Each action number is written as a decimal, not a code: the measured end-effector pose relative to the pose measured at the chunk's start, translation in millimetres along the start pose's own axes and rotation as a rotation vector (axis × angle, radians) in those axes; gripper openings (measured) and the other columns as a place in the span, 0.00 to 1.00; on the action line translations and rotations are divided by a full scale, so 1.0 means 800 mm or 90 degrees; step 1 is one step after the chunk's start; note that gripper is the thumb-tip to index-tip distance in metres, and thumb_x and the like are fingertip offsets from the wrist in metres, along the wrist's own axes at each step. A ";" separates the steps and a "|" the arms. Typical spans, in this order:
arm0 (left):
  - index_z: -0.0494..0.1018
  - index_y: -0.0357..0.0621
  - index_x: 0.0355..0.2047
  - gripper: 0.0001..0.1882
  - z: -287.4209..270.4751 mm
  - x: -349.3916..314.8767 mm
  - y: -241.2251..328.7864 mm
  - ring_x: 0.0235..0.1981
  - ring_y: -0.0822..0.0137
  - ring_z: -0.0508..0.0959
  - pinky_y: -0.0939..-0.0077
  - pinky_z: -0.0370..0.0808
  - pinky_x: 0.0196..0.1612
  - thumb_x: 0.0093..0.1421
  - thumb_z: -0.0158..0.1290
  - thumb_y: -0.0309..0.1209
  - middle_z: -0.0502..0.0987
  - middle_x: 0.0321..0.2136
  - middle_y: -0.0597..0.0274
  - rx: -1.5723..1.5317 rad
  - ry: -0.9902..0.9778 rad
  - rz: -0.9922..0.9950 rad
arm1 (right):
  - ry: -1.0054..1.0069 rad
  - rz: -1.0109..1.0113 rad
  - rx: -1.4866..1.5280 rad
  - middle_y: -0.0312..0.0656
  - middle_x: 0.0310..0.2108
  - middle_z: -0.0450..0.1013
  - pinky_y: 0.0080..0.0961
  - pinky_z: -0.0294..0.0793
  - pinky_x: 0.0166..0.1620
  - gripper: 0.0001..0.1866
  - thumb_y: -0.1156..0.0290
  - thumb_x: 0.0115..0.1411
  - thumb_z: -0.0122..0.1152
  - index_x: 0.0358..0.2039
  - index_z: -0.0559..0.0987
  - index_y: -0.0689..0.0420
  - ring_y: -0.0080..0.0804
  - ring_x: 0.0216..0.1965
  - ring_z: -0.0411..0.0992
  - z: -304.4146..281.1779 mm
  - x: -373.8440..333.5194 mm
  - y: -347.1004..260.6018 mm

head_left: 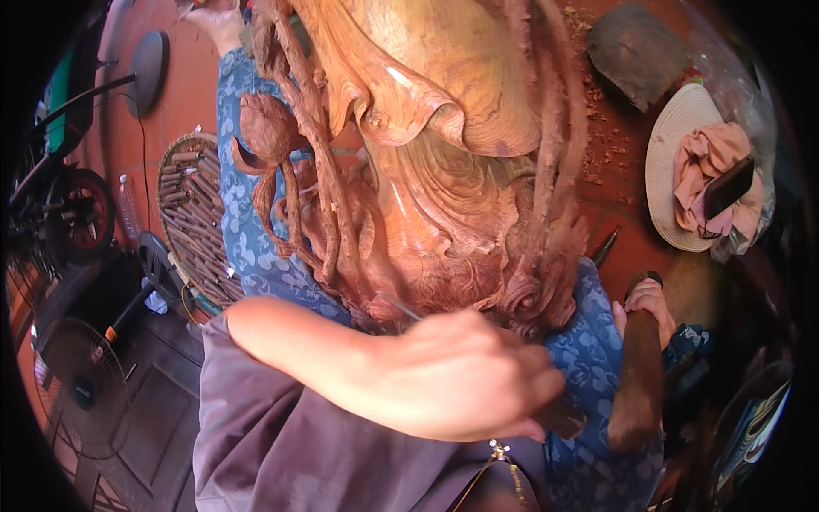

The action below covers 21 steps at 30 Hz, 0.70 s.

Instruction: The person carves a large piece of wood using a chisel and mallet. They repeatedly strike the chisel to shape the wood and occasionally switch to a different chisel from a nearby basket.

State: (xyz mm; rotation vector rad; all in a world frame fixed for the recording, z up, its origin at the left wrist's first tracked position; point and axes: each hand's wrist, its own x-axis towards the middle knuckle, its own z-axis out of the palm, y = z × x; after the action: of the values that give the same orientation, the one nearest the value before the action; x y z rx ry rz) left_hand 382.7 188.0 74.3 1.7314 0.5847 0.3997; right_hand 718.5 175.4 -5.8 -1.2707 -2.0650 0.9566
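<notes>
A large reddish-brown wood carving [452, 213] with polished flowing folds and twisted, root-like stems stands between my legs in blue patterned trousers [273, 264]. My left hand [465, 375] crosses in front of its base, fingers wrapped round a chisel [563, 420]. The handle's end sticks out by my thumb, and the thin metal blade points at the lower left of the carving; whether its tip touches the wood I cannot tell. Off to the right, beside my knee, my right hand [650, 309] grips a wooden mallet [636, 392], apart from the chisel.
On the left, a round basket [171, 247] holds many wooden-handled tools, near a clear bottle [128, 205] and a black fan [81, 392]. At the right lie a straw hat [670, 171], pink cloth, a phone [729, 186] and a dark slab [636, 55]. Wood chips [606, 154] litter the red floor.
</notes>
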 end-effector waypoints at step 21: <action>0.71 0.37 0.29 0.08 0.058 -0.046 0.046 0.26 0.44 0.76 0.55 0.70 0.26 0.51 0.54 0.28 0.74 0.20 0.49 -0.593 -0.035 0.242 | -0.090 0.163 0.015 0.43 0.22 0.69 0.27 0.69 0.31 0.14 0.80 0.42 0.70 0.28 0.73 0.61 0.32 0.25 0.71 0.015 -0.030 0.023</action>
State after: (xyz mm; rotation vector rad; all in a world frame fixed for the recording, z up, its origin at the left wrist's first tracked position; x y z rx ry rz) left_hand 384.8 123.2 100.9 0.9289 -0.0164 0.7457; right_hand 729.6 155.5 -29.5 -1.5215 -2.0204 1.2106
